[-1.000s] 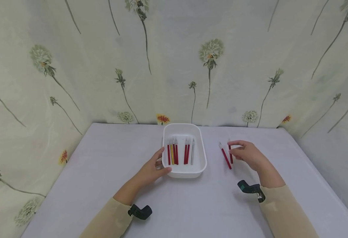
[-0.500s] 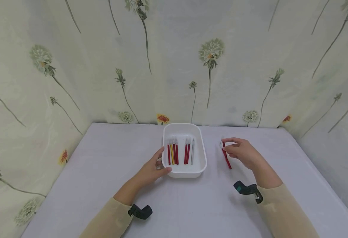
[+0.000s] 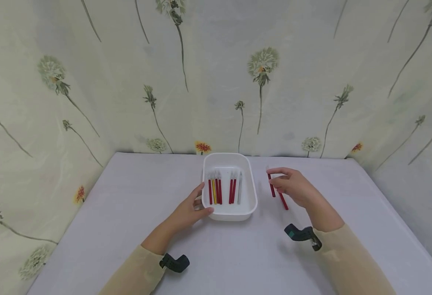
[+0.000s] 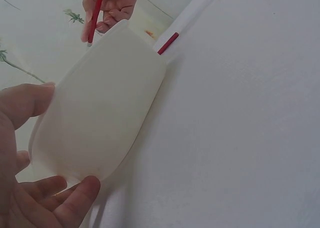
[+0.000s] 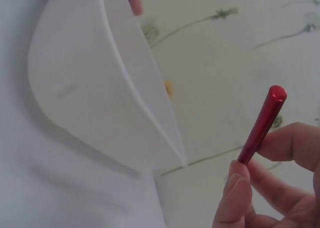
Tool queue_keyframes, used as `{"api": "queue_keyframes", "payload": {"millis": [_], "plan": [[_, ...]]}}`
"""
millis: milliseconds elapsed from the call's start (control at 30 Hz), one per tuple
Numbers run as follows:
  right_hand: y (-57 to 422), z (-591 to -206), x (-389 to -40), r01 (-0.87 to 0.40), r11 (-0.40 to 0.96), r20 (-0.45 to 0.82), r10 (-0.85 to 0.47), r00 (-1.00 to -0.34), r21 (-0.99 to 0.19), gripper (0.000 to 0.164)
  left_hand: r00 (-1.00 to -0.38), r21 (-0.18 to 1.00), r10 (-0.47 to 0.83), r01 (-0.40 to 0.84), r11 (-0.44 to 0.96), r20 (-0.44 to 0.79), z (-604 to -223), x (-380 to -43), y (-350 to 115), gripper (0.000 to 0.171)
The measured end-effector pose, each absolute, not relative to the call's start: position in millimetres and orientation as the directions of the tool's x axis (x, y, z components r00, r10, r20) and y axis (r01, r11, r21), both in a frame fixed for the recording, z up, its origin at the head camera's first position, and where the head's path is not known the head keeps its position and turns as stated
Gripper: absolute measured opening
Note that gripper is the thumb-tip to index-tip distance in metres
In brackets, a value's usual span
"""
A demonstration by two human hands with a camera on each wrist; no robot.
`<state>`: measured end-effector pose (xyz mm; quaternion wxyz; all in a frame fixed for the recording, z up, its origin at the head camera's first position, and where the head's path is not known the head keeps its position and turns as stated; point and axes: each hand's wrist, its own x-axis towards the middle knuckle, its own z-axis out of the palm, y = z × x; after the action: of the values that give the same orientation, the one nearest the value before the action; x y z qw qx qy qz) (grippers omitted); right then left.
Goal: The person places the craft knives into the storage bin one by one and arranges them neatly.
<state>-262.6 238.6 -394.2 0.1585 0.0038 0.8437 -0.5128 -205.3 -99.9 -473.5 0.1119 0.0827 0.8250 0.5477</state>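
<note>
My left hand [image 3: 190,211] grips the near left corner of a white plastic tray [image 3: 230,216], thumb and fingers against its walls. My right hand [image 3: 293,186], right of the tray, pinches a slim red metal pen-like stick [image 3: 272,187] between thumb and fingertips. In the right wrist view this red stick [image 5: 263,124] shows a round flat end, tilted in the fingers. A second red stick [image 3: 284,201] lies on the table, partly hidden under the right hand. Inside the tray lie several red sticks [image 3: 232,191], a yellow one [image 3: 214,192] and a silver one [image 3: 239,190], side by side with clear tips.
A white cloth [image 3: 230,258] covers the table. Behind it hangs a dandelion-patterned curtain [image 3: 216,82] that also wraps both sides. A black wrist camera [image 3: 301,233] sits on the right sleeve, another black camera [image 3: 174,263] on the left.
My right hand has moved left toward the tray, carrying the pinched red stick past the one on the table. The left hand and tray have stayed in place.
</note>
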Motion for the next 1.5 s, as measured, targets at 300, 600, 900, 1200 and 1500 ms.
{"api": "queue_keyframes", "payload": {"millis": [300,600,900,1200,1500], "plan": [[221.9,-389.4,-267.3,0.164,0.476,-0.275,-0.171,-0.946,-0.864,0.047,-0.96,0.921,0.266,0.026,0.388,-0.085,-472.3,-203.8,-100.2,0.093],[195.5,-386.2,-274.8,0.191,0.468,-0.302,-0.173,-0.938,-0.863,0.049,-0.961,0.924,0.259,0.012,0.382,-0.095,-470.1,-202.5,-99.5,0.091],[172.7,-395.1,-283.3,0.189,0.453,-0.307,-0.204,-0.929,-0.871,0.047,-0.96,0.926,0.268,0.027,0.378,-0.082,-473.2,-203.5,-99.2,0.092],[148.9,-399.3,-287.3,0.17,0.447,-0.296,-0.228,-0.927,-0.878,0.045,-0.958,0.925,0.273,0.023,0.38,-0.088,-473.0,-204.8,-100.1,0.092],[133.3,-407.7,-288.7,0.183,0.412,-0.3,-0.24,-0.923,-0.893,0.043,-0.956,0.929,0.28,0.023,0.37,-0.088,-475.4,-205.6,-100.3,0.091]]}}
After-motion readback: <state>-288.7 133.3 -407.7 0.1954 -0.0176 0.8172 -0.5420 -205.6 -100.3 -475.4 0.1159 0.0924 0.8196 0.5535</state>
